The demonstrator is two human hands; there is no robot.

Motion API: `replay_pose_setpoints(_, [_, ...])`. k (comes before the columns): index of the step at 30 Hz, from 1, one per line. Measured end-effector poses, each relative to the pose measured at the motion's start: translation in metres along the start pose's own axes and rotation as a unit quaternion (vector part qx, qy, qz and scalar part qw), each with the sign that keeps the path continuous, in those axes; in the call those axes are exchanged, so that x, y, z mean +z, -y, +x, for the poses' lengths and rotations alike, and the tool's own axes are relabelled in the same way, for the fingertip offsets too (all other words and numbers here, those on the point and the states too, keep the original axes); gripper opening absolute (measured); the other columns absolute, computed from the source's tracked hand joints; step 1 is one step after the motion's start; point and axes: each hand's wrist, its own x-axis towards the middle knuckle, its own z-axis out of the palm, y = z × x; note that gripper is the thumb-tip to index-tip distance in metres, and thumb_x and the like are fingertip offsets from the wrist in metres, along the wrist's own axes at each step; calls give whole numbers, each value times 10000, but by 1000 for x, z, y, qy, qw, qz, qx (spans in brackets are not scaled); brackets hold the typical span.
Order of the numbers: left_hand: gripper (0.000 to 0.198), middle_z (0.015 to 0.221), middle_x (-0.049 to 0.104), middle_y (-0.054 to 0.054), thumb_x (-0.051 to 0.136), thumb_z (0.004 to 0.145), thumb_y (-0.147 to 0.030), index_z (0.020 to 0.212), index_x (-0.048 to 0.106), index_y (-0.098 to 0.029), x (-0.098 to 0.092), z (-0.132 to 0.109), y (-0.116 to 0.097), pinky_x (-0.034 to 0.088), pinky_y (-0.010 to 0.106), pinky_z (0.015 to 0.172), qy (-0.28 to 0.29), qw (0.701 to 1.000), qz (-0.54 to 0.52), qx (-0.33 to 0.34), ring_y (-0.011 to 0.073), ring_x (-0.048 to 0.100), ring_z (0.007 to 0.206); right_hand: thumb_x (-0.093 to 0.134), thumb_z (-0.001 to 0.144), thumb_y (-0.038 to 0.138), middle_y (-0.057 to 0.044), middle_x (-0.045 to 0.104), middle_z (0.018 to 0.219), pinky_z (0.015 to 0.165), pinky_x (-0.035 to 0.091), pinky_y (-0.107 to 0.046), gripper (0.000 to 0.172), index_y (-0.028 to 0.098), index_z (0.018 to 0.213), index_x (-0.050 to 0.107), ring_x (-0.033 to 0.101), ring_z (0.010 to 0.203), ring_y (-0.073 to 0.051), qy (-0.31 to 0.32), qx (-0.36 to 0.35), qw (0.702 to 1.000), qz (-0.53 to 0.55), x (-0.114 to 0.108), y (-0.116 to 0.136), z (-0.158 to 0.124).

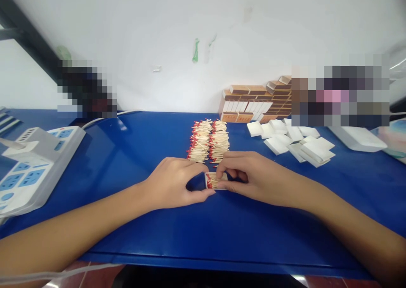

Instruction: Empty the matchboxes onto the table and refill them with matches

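Observation:
A small white matchbox tray (207, 185) with red-tipped matches (210, 180) inside lies on the blue table in front of me. My left hand (174, 183) grips the left end of this tray between thumb and fingers. From the right, my right hand (255, 176) reaches over the tray, its thumb and forefinger pinched together on matches in it. The right part of the tray is hidden by those fingers. Just beyond the hands lie two heaps of matches, a left heap (199, 142) and a right heap (220, 142), side by side.
Several white trays (279, 142) are scattered at the right. Behind them, brown matchboxes (247, 104) are stacked against the white wall (165, 34). A power strip (41, 169) with a plugged-in adapter (31, 144) sits on the left of the blue table (203, 233).

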Motion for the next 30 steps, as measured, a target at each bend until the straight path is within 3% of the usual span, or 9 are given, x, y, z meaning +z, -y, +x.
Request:
replay_pose_setpoints(7, [312, 670, 674, -32, 750, 894, -477, 1022, 758, -192, 0, 0, -1, 421, 256, 570, 11, 1000, 0, 5, 126, 611, 568, 607, 1031, 236, -8, 666, 898, 684, 406, -265, 141, 206, 924, 695, 595, 769, -123, -2, -18, 1000, -12, 8, 2, 1])
replay_pose_setpoints(18, [323, 664, 672, -30, 753, 891, -485, 998, 759, -180, 0, -1, -1, 426, 261, 566, 3, 1000, 7, 8, 126, 608, 565, 607, 1042, 343, -7, 654, 854, 644, 378, -277, 243, 201, 849, 645, 574, 713, -129, 3, -7, 998, -59, 7, 3, -2])
replay_pose_setpoints(25, [315, 655, 657, -43, 746, 892, -478, 1034, 755, -197, -1, 0, -2, 422, 262, 566, 14, 1000, 11, 2, 120, 603, 553, 614, 1022, 313, -7, 607, 804, 647, 365, -275, 164, 200, 907, 643, 542, 705, -142, -85, -9, 989, -119, -4, -16, 2])
replay_pose_setpoints(30, [333, 651, 650, -47, 746, 886, -498, 1039, 756, -202, -1, -1, 0, 431, 268, 567, 15, 1000, 10, -4, 123, 605, 558, 598, 1025, 378, -12, 622, 809, 642, 362, -283, 190, 220, 938, 657, 545, 704, -156, -38, 34, 992, -116, -4, -27, 4])
